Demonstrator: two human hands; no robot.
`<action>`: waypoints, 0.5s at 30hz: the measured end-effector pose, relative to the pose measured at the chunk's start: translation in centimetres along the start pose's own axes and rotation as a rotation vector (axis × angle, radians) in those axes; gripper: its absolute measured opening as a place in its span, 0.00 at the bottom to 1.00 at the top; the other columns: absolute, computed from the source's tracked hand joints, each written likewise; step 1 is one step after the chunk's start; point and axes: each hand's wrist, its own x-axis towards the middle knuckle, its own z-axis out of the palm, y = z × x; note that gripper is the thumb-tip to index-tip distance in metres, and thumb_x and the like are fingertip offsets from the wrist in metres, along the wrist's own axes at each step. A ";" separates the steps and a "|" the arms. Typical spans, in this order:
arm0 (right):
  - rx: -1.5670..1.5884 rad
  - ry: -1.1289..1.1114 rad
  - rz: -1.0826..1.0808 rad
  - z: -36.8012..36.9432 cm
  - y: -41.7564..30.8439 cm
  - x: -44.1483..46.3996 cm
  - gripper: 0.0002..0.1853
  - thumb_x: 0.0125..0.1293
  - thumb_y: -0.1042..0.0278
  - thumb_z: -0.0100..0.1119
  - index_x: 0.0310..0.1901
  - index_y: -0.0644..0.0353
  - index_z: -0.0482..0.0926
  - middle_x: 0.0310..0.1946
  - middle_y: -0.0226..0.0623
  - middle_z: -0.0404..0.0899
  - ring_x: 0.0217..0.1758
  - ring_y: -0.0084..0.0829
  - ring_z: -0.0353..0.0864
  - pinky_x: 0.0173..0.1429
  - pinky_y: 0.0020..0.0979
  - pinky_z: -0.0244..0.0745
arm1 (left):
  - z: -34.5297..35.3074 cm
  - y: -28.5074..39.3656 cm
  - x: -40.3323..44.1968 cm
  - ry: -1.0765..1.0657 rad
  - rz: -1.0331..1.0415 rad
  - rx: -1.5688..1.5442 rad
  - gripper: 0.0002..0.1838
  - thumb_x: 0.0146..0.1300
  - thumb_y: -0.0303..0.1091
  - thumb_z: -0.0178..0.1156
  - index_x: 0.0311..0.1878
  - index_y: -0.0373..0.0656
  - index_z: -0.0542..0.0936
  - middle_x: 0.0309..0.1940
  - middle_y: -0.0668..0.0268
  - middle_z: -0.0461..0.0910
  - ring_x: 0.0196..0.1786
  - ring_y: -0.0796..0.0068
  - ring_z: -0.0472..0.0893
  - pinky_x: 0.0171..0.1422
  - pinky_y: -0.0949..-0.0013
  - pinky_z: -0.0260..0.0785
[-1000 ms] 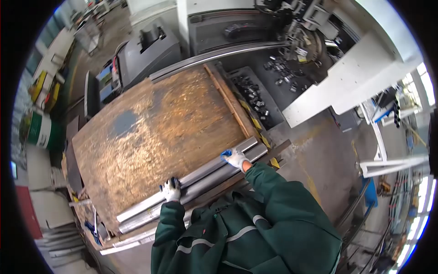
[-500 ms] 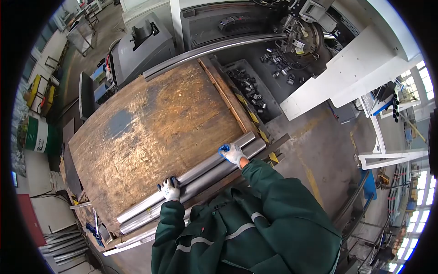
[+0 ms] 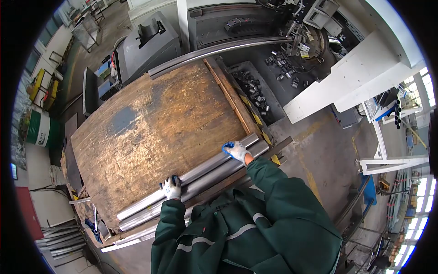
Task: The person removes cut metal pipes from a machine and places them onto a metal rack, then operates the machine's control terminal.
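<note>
Two long, bright metal pipes lie side by side along the near edge of a worn wooden tabletop [image 3: 159, 123]. My left hand [image 3: 171, 187], in a white glove with dark fingertips, is closed over the far pipe [image 3: 207, 169] around its middle. Closer to the pipe's right end, my right hand [image 3: 236, 151] grips the same pipe, its blue-coated fingers curled over the far side. The near pipe [image 3: 200, 184] rests right beside it, below both wrists. Where the fingers go under the far pipe is hidden.
Beyond the table, another long metal bar [image 3: 219, 50] runs toward a machine head [image 3: 310, 45]. A bin of short cut pieces [image 3: 255, 91] stands past the table's right edge. A white machine panel [image 3: 337, 77] juts in at right. Tools [image 3: 95, 226] lie at the left corner.
The view has shifted slightly, so the table and machine appear a little farther right. Both hands keep their grip on the far pipe, with no clear movement along the table.
</note>
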 end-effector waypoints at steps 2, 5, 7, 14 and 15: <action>0.122 0.064 -0.017 0.7 2.8 2.5 0.14 0.57 0.60 0.66 0.41 0.59 0.83 0.34 0.39 0.85 0.37 0.32 0.83 0.46 0.33 0.76 | 0.3 -0.2 0.1 0.056 -0.032 -0.045 0.18 0.66 0.51 0.50 0.48 0.52 0.80 0.46 0.58 0.79 0.55 0.57 0.75 0.69 0.50 0.51; 0.512 0.134 -0.031 0.4 3.2 5.2 0.13 0.62 0.74 0.63 0.48 0.62 0.80 0.37 0.31 0.83 0.39 0.25 0.82 0.46 0.28 0.79 | -1.0 0.2 0.6 0.095 -0.102 -0.126 0.20 0.62 0.53 0.54 0.47 0.49 0.79 0.45 0.55 0.79 0.54 0.54 0.75 0.64 0.54 0.59; 0.796 0.157 -0.033 -0.4 1.5 6.4 0.14 0.60 0.73 0.66 0.47 0.63 0.80 0.38 0.32 0.83 0.38 0.24 0.81 0.45 0.26 0.78 | -1.4 0.2 1.5 0.044 -0.232 -0.149 0.22 0.61 0.55 0.55 0.48 0.48 0.79 0.46 0.54 0.78 0.53 0.52 0.76 0.59 0.52 0.63; 1.100 0.120 0.017 -4.8 -3.8 14.6 0.25 0.65 0.60 0.61 0.62 0.55 0.70 0.55 0.36 0.77 0.58 0.35 0.76 0.64 0.38 0.68 | -1.0 1.2 2.2 0.136 -0.323 -0.090 0.23 0.62 0.55 0.52 0.49 0.46 0.78 0.46 0.52 0.77 0.51 0.51 0.76 0.56 0.50 0.64; 1.098 0.115 0.021 -5.2 -4.5 16.5 0.25 0.65 0.60 0.61 0.62 0.55 0.70 0.55 0.36 0.77 0.58 0.35 0.76 0.64 0.38 0.68 | -0.4 1.2 2.2 0.218 -0.298 -0.060 0.22 0.62 0.54 0.52 0.49 0.46 0.78 0.46 0.53 0.77 0.50 0.50 0.76 0.57 0.50 0.64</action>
